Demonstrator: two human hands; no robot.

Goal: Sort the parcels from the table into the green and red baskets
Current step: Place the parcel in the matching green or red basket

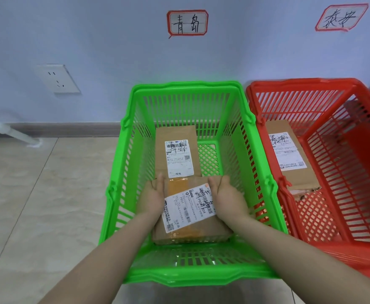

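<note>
A green basket (122, 194) stands on the floor below me, and a red basket (355, 172) stands right beside it. Inside the green one, a brown cardboard parcel (175, 139) with a white label lies at the back. A second brown parcel (190, 229) with a slanted white label is at the front of that basket, low inside it. My left hand (152, 198) grips its left edge and my right hand (228, 198) grips its right edge, thumbs on top. Another labelled parcel (289, 154) lies in the red basket.
Handwritten signs with red borders hang on the wall, one (187, 23) above the green basket and one (342, 17) above the red. A wall socket (58, 79) is at the left. A white pipe (11, 132) meets the tiled floor (37, 205) at the left.
</note>
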